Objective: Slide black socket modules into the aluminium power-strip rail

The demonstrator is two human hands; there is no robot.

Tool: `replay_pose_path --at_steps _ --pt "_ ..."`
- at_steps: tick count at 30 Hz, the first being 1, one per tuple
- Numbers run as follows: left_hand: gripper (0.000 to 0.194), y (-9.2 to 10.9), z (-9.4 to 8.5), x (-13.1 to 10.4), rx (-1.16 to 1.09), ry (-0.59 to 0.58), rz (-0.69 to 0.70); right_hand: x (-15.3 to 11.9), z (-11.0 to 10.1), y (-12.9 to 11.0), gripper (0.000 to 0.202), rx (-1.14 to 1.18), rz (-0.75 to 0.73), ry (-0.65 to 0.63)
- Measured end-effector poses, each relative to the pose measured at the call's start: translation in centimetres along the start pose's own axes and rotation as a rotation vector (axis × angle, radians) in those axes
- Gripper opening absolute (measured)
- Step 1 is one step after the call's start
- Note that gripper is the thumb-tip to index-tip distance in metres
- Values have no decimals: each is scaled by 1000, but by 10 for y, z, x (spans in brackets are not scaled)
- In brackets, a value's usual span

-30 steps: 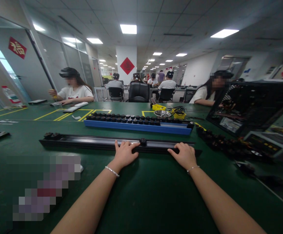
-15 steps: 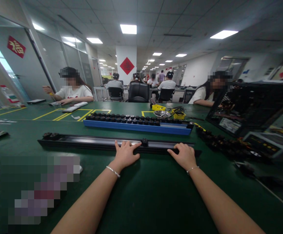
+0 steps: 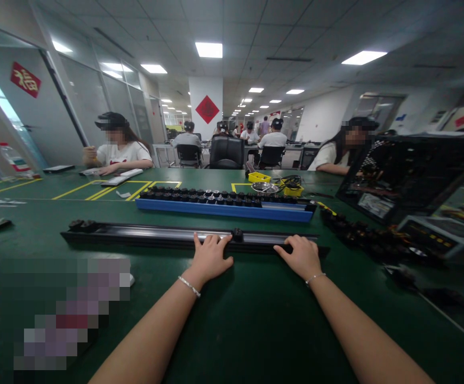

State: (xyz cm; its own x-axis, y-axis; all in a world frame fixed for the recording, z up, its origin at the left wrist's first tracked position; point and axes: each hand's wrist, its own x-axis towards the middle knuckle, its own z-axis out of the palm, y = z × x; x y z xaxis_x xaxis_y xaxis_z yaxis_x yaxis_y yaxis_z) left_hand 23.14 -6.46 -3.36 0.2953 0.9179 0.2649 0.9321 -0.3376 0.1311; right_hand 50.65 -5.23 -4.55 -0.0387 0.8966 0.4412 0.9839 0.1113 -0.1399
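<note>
A long black rail (image 3: 168,240) with a shiny metal strip along its channel lies across the green table in front of me. A small black block (image 3: 237,234) sits in the channel, right of the middle. My left hand (image 3: 212,257) is over the rail's near edge with its fingers spread, the index fingertip at the block's left side. Bent over the rail's right end are the fingers of my right hand (image 3: 302,255), with its thumb stretched out to the left along the near edge. Several more black blocks (image 3: 82,225) sit at the rail's left end.
Behind the rail stands a blue rail (image 3: 224,209) filled with several black parts. Yellow trays (image 3: 259,177) and a round metal dish (image 3: 265,187) lie beyond it. At right are an open black computer case (image 3: 410,170) and a cable bundle (image 3: 376,240). Two people sit across the table.
My left hand has shifted slightly to the right along the rail, its fingers still spread. My right hand and the rail show almost no movement.
</note>
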Motion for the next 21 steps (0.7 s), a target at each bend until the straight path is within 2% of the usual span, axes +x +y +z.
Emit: replay_pose_path --at_steps 4,10,21 --pt "60 3 8 -1 -32 19 77 0 2 1 40 -19 -6 18" --pt "60 3 9 0 -49 27 68 0 1 1 40 -20 -14 19" --pt "62 11 2 2 19 -43 13 0 -1 -1 41 1 1 -8"
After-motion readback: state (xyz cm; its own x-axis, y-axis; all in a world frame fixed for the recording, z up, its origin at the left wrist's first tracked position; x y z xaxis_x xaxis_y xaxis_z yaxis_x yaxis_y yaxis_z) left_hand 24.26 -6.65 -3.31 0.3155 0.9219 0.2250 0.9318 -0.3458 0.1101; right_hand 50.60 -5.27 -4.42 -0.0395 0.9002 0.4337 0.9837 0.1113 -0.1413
